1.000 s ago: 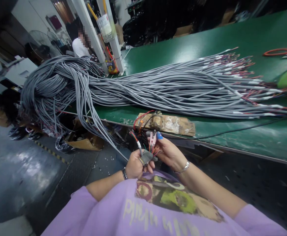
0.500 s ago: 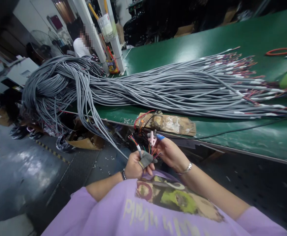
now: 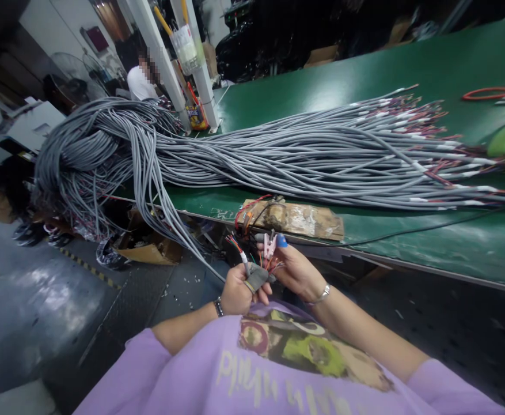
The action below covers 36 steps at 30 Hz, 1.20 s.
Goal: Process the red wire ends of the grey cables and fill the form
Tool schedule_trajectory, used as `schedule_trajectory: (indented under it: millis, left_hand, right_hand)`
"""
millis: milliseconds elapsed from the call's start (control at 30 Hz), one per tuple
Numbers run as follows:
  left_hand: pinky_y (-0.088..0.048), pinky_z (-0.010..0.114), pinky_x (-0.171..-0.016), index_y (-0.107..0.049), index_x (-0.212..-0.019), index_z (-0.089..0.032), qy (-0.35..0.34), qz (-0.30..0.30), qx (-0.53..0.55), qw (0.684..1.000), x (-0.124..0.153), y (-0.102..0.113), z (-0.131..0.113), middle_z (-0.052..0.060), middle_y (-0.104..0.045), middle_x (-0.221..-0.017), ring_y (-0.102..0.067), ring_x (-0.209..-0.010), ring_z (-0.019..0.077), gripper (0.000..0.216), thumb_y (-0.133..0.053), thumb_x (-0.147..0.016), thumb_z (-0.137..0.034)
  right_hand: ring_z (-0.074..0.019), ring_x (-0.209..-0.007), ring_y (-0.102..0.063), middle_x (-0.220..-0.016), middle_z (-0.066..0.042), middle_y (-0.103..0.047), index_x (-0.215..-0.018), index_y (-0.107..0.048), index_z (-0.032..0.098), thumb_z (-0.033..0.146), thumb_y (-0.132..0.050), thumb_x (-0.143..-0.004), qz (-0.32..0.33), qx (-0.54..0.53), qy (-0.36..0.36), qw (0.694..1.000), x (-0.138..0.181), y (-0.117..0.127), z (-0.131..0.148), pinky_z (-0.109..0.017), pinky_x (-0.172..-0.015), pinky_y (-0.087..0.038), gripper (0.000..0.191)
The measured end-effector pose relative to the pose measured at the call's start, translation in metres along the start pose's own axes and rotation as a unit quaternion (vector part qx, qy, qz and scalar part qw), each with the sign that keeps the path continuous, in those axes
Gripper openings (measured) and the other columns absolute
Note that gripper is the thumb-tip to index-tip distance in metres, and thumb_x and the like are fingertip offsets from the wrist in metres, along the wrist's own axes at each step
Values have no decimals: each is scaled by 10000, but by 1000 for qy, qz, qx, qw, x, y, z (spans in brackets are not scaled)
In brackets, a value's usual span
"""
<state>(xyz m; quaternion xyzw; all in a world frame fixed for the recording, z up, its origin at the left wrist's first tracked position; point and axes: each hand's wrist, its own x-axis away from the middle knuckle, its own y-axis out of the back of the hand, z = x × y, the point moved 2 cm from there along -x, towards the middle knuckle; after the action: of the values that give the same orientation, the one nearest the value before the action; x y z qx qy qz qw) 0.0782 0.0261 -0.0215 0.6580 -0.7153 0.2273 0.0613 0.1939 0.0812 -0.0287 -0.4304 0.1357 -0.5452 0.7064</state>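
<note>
My left hand (image 3: 238,286), with a grey cover over its thumb, is closed around the end of a grey cable (image 3: 215,271). A white sleeve (image 3: 244,257) and thin coloured wires (image 3: 235,244) stick up out of that grip. More fine wires (image 3: 272,264) fan out between the two hands. My right hand (image 3: 299,272), a blue wrap on one fingertip, pinches a small pink clip (image 3: 270,245) just above these wires. Its lower fingers are partly hidden behind the wires.
A long bundle of grey cables (image 3: 252,153) lies along the green table (image 3: 407,242) and hangs off its left end. A worn wooden block (image 3: 308,220) with wiring sits at the near edge. White posts (image 3: 200,80) rise behind; a person (image 3: 142,83) is farther back.
My right hand and the pink clip have shifted very slightly left. The left hand keeps its hold on the cable, and the view has moved a little.
</note>
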Motion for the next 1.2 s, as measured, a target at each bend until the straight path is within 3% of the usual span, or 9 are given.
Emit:
schedule_trajectory:
  millis: [233,500,633,767,967,1200]
  left_hand:
    - [-239,159,-296,-572,-686,-147,-4,6,-18,1000,0,1,1,2,-625,-502,-516,-313,79,596,-751,-530,-694]
    - [-237,162,-292,-567,-682,-151,-4,3,-18,1000,2,3,1,6,-631,-495,-513,-305,83,595,-749,-529,-696]
    - [-237,152,-298,-575,-678,-149,-29,1,-21,999,6,6,1,9,-640,-501,-526,-317,79,547,-744,-591,-661]
    - [-257,153,-297,-591,-707,-147,-40,-4,-21,999,7,8,3,13,-649,-514,-544,-325,91,534,-729,-623,-655]
    - [-250,153,-295,-582,-724,-152,-48,-34,-16,998,4,5,2,5,-646,-518,-535,-320,88,532,-732,-617,-652]
    - [-210,156,-293,-583,-720,-149,-35,-35,-13,999,-3,4,7,1,-631,-505,-530,-316,85,532,-728,-606,-648]
  right_hand:
    - [-117,-565,-578,-669,3,-704,-726,-723,207,462,-862,-554,-17,-29,-10,999,-3,3,-2,-234,-521,-465,338]
    - [-112,-541,-557,-688,2,-687,-801,-716,201,525,-772,-668,-3,-29,-18,999,0,5,-4,-243,-518,-447,354]
    - [-111,-609,-586,-725,5,-699,-792,-709,219,484,-741,-723,5,-9,-16,1000,2,4,0,-232,-566,-460,276]
    - [-124,-662,-605,-720,-3,-703,-797,-722,210,421,-742,-727,7,10,-8,1000,3,3,4,-235,-589,-462,223]
    - [-122,-610,-580,-700,-1,-697,-738,-714,210,487,-786,-660,12,-7,-10,1000,2,-1,3,-249,-584,-472,296]
    - [-140,-577,-561,-693,3,-692,-762,-714,230,388,-796,-687,-6,-21,-12,1000,-6,4,-2,-270,-565,-470,193]
